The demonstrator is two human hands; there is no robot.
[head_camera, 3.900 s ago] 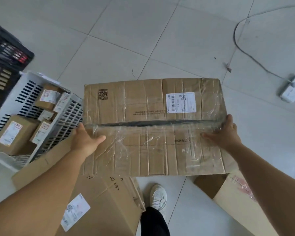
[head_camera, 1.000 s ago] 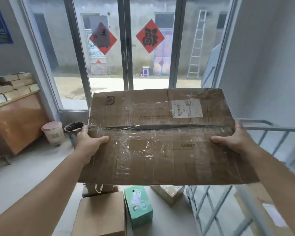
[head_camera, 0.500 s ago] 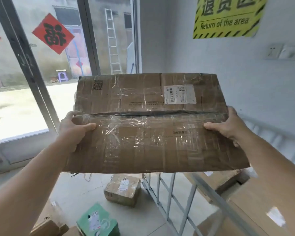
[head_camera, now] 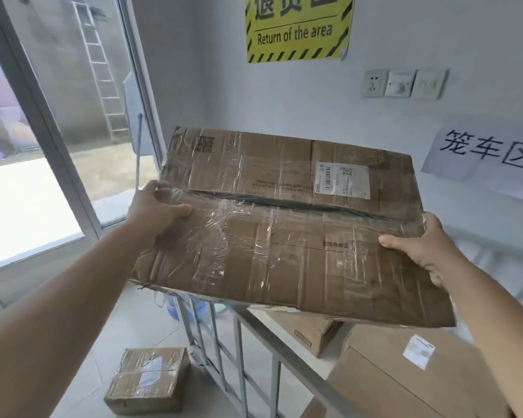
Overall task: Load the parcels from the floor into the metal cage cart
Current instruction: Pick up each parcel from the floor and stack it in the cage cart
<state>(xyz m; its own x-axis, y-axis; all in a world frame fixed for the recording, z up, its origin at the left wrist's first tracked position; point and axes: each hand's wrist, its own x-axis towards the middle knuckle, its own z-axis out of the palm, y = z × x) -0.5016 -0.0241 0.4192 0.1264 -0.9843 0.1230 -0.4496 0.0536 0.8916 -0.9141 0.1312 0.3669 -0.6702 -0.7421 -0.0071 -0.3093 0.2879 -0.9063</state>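
Against the white wall, left hand (head_camera: 156,211) and right hand (head_camera: 426,251) grip opposite ends of the taped parcel (head_camera: 287,224), thumbs on top, above the cage cart (head_camera: 284,342).

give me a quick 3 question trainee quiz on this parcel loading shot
1. True or false: both hands hold the flat taped parcel.
2. Which boxes are already inside the cage cart? A) none B) the small taped box on the floor C) the boxes right of its top rail
3. Fill in: the yellow sign reads "Return of the ____".

Key
1. True: left hand and right hand grip opposite ends.
2. C: boxes in the cart; the small box lies outside.
3. area
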